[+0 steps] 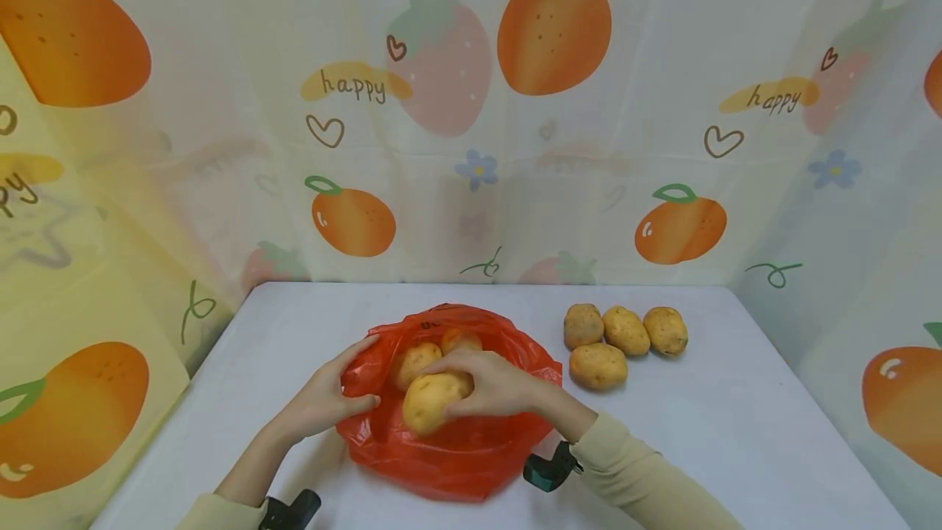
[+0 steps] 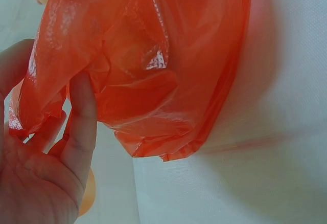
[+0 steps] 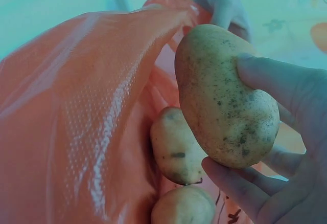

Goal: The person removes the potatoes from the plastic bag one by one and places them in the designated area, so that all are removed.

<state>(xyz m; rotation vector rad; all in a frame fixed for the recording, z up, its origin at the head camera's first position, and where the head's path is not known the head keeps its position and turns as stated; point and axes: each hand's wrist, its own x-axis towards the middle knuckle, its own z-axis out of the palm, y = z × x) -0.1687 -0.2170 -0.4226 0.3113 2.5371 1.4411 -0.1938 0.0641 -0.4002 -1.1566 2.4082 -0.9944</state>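
Note:
A red plastic bag (image 1: 456, 469) lies spread open on the table, its mouth facing up. My left hand (image 1: 320, 399) holds the bag's left rim, with the plastic between thumb and fingers in the left wrist view. A yellow-brown potato (image 1: 428, 407) is gripped by my right hand (image 1: 500, 383) over the bag's mouth. Dark specks cover this potato (image 3: 225, 101) in the right wrist view, where the thumb presses one side and fingertips the other. Behind it, inside the bag, are a second potato (image 1: 414, 364) and a third potato (image 1: 461, 339), partly hidden.
Several loose potatoes (image 1: 598, 366) sit grouped on the white table (image 1: 699, 432), right of the bag and toward the back. A fruit-printed curtain (image 1: 471, 211) hangs behind the table and along both sides.

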